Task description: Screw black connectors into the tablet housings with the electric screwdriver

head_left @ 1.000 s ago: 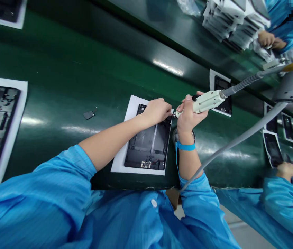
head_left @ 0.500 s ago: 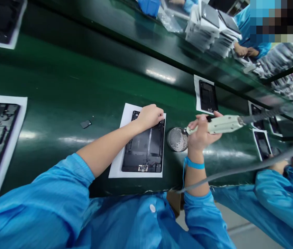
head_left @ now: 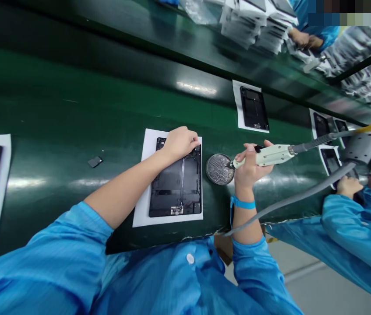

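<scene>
My left hand [head_left: 180,143] is closed over the top end of an opened black tablet housing [head_left: 190,183]. Its thumb and fingers are drawn together by the upper right corner; whatever they pinch, if anything, is hidden. Under the housing lies a white sheet [head_left: 141,210]. In my right hand [head_left: 249,170] is a pale electric screwdriver [head_left: 275,155], held nearly level with fingers wrapped around it. The driver's tip points left, at the right edge of a round metal dish [head_left: 220,169] with a dotted surface. This dish stands just right of the housing.
A small black piece [head_left: 95,162] lies on the green bench [head_left: 73,109] to the left. Another tablet housing [head_left: 254,108] sits on white paper behind the dish. The driver's grey cable [head_left: 290,203] crosses my right forearm. At the right, a co-worker's hand [head_left: 349,187] is near more housings.
My view has shifted slightly, moving bench items left in the picture. Both hands keep nearly the same places, the left at the housing's top, the right with the screwdriver by the dish.
</scene>
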Available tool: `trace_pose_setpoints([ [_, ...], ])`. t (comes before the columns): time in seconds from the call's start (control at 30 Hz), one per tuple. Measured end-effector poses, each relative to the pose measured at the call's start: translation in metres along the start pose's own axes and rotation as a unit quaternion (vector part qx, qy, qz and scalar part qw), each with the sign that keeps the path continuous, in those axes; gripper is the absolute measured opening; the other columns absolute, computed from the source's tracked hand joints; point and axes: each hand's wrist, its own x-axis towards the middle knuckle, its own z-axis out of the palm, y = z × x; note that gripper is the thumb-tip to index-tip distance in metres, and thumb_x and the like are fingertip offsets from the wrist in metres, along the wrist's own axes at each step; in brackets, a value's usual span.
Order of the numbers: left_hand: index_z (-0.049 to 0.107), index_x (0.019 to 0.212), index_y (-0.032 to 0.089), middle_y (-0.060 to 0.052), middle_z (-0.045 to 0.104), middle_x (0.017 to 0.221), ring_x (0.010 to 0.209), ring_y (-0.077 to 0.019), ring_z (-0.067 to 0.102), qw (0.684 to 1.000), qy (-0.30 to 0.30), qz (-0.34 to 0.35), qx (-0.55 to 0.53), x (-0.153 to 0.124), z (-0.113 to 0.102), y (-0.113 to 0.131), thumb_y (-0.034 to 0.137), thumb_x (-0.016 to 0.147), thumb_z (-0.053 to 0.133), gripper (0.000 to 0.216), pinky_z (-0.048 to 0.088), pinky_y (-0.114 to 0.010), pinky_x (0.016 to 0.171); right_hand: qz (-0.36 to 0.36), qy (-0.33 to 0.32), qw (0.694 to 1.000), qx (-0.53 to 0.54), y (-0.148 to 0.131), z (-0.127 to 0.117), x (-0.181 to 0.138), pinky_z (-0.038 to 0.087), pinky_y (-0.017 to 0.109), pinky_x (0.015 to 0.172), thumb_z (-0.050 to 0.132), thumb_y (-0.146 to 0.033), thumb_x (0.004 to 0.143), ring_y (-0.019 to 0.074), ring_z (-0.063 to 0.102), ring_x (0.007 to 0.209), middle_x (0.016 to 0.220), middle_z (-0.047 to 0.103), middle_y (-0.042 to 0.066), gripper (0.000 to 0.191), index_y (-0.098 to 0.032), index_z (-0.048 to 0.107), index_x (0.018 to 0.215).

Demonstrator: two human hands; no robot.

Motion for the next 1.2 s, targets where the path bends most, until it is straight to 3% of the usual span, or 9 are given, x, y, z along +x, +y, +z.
trace_pose_setpoints([
  [0.43, 0.091, 0.097, 0.026, -0.009, 0.08, 0.097, 0.099, -0.0283, 0.072, 1.0, 0.011, 0.008, -0.013, 0.0005, 0.002, -0.0023, 0.032, 0.104, 0.082, 0.013, 0.054, -0.04, 0.089, 0.009, -0.008, 1.0, -0.015, 0.0053, -0.0008, -0.0023, 0.053, 0.032, 0.054, 0.08, -0.054, 0.092, 0.0081, 0.051, 0.05, 0.085, 0.068, -0.006, 0.055, -0.026, 0.056, 0.133],
  [0.67, 0.091, 0.1, 0.024, -0.011, 0.081, 0.094, 0.104, -0.031, 0.073, 1.0, 0.01, 0.025, -0.007, 0.0015, 0.0037, -0.0031, 0.033, 0.106, 0.079, 0.016, 0.055, -0.041, 0.089, 0.005, -0.013, 1.0, 0.025, 0.0018, 0.0006, -0.0039, 0.054, 0.032, 0.054, 0.082, -0.043, 0.091, 0.0088, 0.053, 0.049, 0.084, 0.071, -0.006, 0.049, -0.026, 0.057, 0.13],
  [0.93, 0.091, 0.103, 0.024, -0.01, 0.083, 0.095, 0.107, -0.0311, 0.074, 1.0, 0.004, 0.029, 0.0, 0.0013, 0.0029, -0.0019, 0.034, 0.107, 0.078, 0.016, 0.055, -0.041, 0.09, 0.008, -0.014, 1.0, -0.008, 0.0027, 0.0004, -0.0025, 0.054, 0.032, 0.053, 0.083, -0.054, 0.09, 0.0087, 0.053, 0.05, 0.082, 0.068, -0.007, 0.053, -0.026, 0.057, 0.127],
  [1.2, 0.091, 0.102, 0.025, -0.009, 0.083, 0.093, 0.106, -0.0317, 0.073, 1.0, 0.004, 0.028, -0.005, 0.0014, 0.0028, -0.0021, 0.032, 0.106, 0.078, 0.015, 0.055, -0.042, 0.091, -0.006, -0.018, 1.0, 0.004, 0.0024, 0.0037, -0.0028, 0.052, 0.031, 0.051, 0.08, -0.045, 0.088, 0.009, 0.054, 0.047, 0.08, 0.071, -0.007, 0.045, -0.026, 0.058, 0.123],
])
